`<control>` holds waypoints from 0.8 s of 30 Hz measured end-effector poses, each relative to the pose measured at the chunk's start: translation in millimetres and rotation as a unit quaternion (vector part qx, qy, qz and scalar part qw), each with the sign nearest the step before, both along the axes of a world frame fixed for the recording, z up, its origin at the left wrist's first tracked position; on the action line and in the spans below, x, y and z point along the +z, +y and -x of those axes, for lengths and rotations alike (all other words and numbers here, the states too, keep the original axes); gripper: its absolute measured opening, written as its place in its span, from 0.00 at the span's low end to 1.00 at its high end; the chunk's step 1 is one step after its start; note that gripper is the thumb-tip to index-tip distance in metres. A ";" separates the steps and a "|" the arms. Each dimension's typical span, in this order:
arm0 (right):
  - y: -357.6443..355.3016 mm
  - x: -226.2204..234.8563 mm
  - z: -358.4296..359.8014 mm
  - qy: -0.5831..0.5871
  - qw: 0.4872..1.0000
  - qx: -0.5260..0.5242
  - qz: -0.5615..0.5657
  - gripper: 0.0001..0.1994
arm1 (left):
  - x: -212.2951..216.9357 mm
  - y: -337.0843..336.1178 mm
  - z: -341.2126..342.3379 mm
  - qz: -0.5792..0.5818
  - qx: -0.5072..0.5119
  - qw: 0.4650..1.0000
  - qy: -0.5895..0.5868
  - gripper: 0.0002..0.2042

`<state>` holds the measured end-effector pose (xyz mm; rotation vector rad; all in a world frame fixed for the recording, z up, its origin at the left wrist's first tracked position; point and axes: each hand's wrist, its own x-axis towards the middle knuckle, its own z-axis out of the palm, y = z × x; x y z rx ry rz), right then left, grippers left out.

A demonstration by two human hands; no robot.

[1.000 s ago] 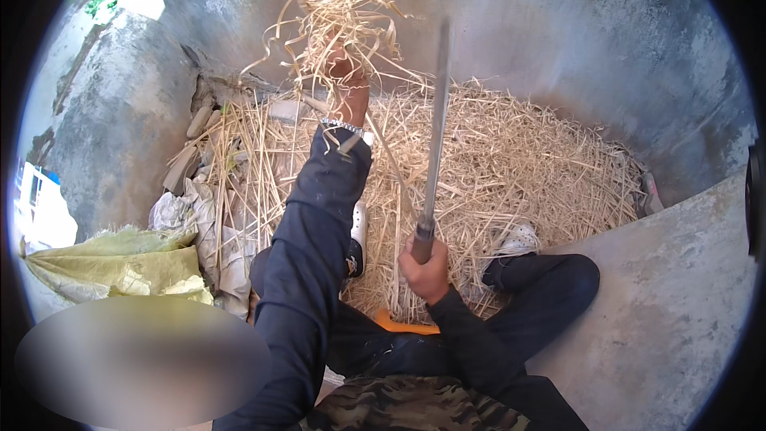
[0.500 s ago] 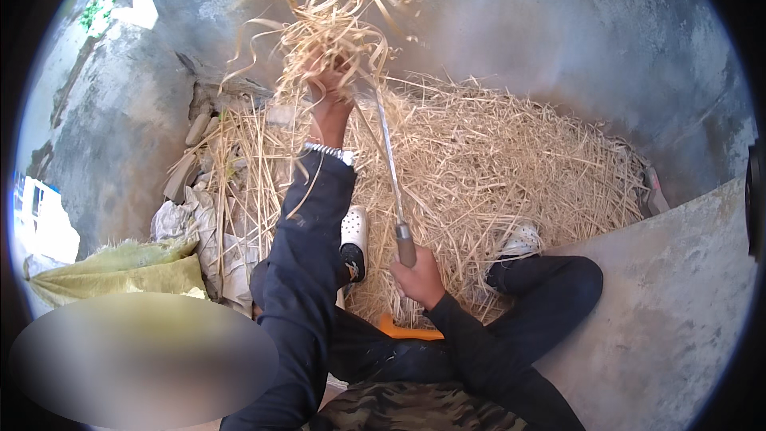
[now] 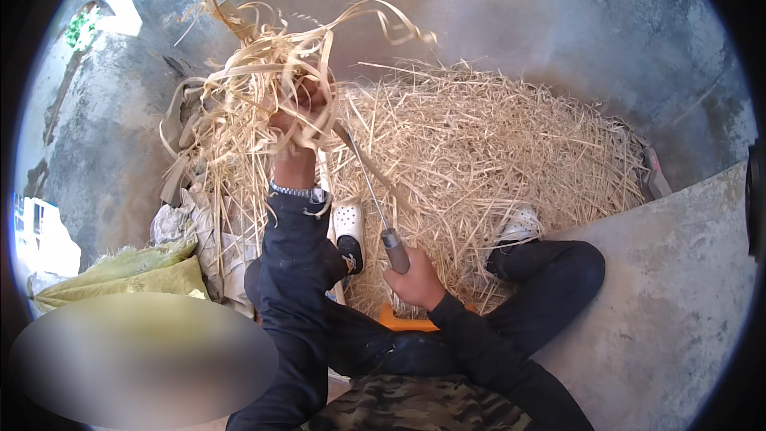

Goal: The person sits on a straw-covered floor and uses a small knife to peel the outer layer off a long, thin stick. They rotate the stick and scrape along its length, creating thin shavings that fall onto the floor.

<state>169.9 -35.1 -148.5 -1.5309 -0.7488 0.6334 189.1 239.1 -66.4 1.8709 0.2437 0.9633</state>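
Note:
My left hand is raised and grips a bunch of dry straw-coloured strips that curl out above and to the left of it. My right hand holds the grey handle of a long metal blade, which slants up and left until its tip meets the bunch by my left hand. A watch sits on my left wrist. Behind both hands lies a big heap of straw.
I sit on concrete ground with white clogs on my feet at the heap's edge. A small orange thing lies under my right hand. A green sack and pale rags lie at left. A grey wall rises behind.
My left hand has lifted the straw bunch nearer and higher. The blade has tilted from nearly upright to leaning left, its tip now at the bunch.

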 end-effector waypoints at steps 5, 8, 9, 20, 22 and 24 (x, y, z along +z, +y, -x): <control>-16.9 -69.2 -4.6 0.230 0.958 -0.021 0.167 0.07 | -6.0 8.2 -16.7 0.343 -0.428 0.810 -0.209 0.18; -16.6 -9.5 10.4 0.344 0.934 0.002 0.100 0.07 | -50.5 42.6 -11.7 0.337 -0.340 0.857 -0.187 0.19; -20.1 -3.3 12.3 0.231 0.970 -0.015 0.071 0.07 | -45.5 32.3 -16.4 0.320 -0.317 0.874 -0.183 0.19; -44.9 4.4 1.7 0.376 0.919 -0.027 0.119 0.09 | 4.9 -40.0 -17.2 0.154 -0.201 0.956 -0.148 0.15; -48.4 1.6 14.7 0.184 0.981 -0.041 0.050 0.08 | 9.8 -52.1 -16.2 0.200 -0.222 0.943 -0.148 0.14; -43.5 -2.7 22.6 0.085 0.995 -0.058 -0.002 0.08 | 16.2 -65.4 -22.6 0.116 -0.142 0.979 -0.087 0.13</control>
